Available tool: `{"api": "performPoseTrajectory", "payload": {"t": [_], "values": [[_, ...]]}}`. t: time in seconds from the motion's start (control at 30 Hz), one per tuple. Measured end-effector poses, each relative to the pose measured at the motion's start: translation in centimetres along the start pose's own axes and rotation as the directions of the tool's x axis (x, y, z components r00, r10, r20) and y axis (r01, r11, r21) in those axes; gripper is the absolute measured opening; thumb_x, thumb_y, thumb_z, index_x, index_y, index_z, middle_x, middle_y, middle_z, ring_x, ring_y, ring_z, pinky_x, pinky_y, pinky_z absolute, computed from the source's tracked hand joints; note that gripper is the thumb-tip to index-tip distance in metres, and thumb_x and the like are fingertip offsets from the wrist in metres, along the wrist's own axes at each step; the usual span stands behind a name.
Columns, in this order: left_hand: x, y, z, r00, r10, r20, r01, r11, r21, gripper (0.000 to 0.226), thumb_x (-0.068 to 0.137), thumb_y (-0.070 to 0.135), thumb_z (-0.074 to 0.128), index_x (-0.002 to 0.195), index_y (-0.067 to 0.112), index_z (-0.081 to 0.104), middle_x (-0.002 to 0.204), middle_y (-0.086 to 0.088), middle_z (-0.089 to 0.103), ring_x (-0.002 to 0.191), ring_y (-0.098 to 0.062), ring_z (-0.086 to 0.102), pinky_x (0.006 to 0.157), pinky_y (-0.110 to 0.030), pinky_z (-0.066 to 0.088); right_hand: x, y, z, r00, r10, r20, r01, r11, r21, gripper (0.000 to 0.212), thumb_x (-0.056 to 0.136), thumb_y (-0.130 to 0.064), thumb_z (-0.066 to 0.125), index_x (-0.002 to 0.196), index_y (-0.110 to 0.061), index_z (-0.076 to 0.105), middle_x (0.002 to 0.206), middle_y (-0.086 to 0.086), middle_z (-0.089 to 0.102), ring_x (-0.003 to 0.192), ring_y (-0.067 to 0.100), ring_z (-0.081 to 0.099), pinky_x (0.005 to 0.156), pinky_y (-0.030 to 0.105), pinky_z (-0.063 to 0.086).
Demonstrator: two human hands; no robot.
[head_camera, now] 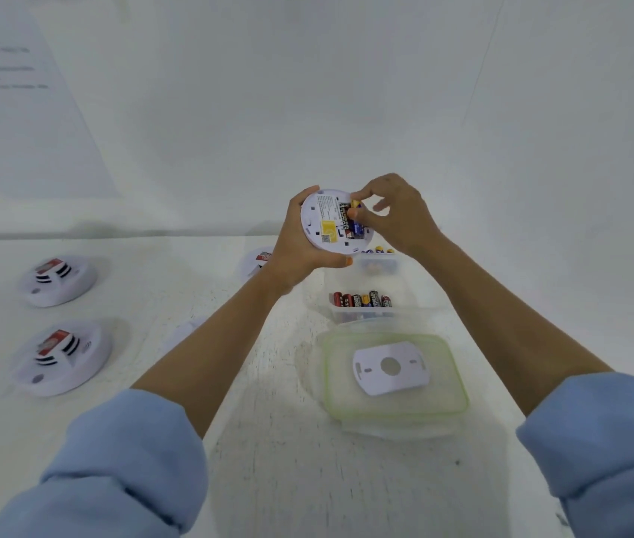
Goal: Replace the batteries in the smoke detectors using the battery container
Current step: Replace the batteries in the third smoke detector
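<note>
Blue sleeves [125, 460], two hands on one smoke detector [327, 217].
Left hand [299, 242] curls round the upturned detector's rim; right hand [396, 215] pinches a battery [358, 227] at its open bay, held up over the clear battery container [330, 312]. Green-rimmed lid [327, 374] lies nearer; two more detectors [59, 279] [63, 355] sit far left.

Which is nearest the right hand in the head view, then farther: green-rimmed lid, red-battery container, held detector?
1. held detector, touching the right hand, which pinches a battery in it.
2. red-battery container, just below.
3. green-rimmed lid, nearer the person.
</note>
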State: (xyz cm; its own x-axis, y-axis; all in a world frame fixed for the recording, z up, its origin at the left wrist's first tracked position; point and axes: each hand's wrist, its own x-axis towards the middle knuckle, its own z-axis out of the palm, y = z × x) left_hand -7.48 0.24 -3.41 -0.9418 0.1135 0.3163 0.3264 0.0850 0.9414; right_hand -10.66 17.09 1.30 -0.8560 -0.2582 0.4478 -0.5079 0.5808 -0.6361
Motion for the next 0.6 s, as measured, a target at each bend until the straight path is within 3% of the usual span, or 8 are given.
{"api": "performPoseTrajectory", "payload": {"t": [0.07,0.13,0.23,0.4,0.53,0.6], "values": [[-0.5,0.2,0.1,1.0,0.006,-0.008,-0.006,1.0,-0.004,0.106,0.045,-0.004,0.079,0.135,0.011,0.025,0.121,0.006,0.046,0.107,-0.003,0.054,0.088,-0.031,0.052,-0.8,-0.5,0.2,0.998,0.039,0.041,-0.042,0.994,0.097,0.02,0.087,-0.016,0.063,0.106,-0.011,0.065,0.103,0.008,0.06,0.077,0.019,0.058,0.062,0.012,0.047],[-1.0,0.5,0.3,1.0,0.017,-0.005,-0.017,1.0,-0.013,0.104,0.045,-0.006,0.077,0.134,0.009,0.025,0.118,0.008,0.047,0.101,0.007,0.056,0.081,-0.021,0.052,-1.5,-0.8,0.7,0.999,0.038,0.029,-0.04,0.996,0.074,0.021,0.088,-0.015,0.06,0.108,-0.009,0.065,0.099,0.009,0.063,0.077,0.02,0.058,0.06,0.011,0.047],[-2.0,0.6,0.6,1.0,0.016,0.0,-0.016,0.999,-0.035,0.099,0.045,-0.007,0.075,0.13,0.013,0.028,0.114,0.009,0.048,0.095,0.01,0.056,0.076,-0.015,0.051,-2.6,-0.8,1.2,0.998,0.049,0.039,-0.049,0.999,-0.001,0.023,0.091,-0.017,0.057,0.107,-0.005,0.068,0.104,0.016,0.066,0.083,0.028,0.06,0.069,0.022,0.046],[-3.8,0.3,1.0,1.0,-0.003,0.01,0.004,0.998,-0.057,0.098,0.046,-0.007,0.076,0.129,0.017,0.029,0.112,0.011,0.048,0.092,0.012,0.057,0.069,-0.014,0.052,-5.1,-1.1,1.4,0.992,0.036,0.122,-0.028,0.997,-0.066,0.033,0.097,-0.024,0.045,0.1,-0.004,0.071,0.102,0.016,0.063,0.091,0.024,0.057,0.065,0.007,0.036],[-5.0,0.5,1.0,1.0,-0.012,0.013,0.013,0.999,-0.029,0.1,0.045,-0.001,0.079,0.13,0.018,0.029,0.118,0.009,0.048,0.101,0.004,0.055,0.078,-0.017,0.052,-6.8,-1.6,0.6,0.974,0.132,0.186,-0.15,0.985,0.088,0.03,0.096,-0.026,0.047,0.114,-0.01,0.065,0.116,0.005,0.062,0.098,0.017,0.058,0.073,0.003,0.041],[-5.9,0.7,0.8,0.999,-0.006,0.035,0.006,1.0,-0.005,0.103,0.046,0.0,0.081,0.133,0.015,0.028,0.125,0.0,0.046,0.109,-0.005,0.052,0.081,-0.019,0.052,-7.8,-1.9,-0.1,0.953,0.155,0.258,-0.214,0.952,0.219,0.035,0.091,-0.018,0.056,0.126,-0.014,0.056,0.121,0.001,0.059,0.097,0.014,0.06,0.082,0.012,0.049]]}}
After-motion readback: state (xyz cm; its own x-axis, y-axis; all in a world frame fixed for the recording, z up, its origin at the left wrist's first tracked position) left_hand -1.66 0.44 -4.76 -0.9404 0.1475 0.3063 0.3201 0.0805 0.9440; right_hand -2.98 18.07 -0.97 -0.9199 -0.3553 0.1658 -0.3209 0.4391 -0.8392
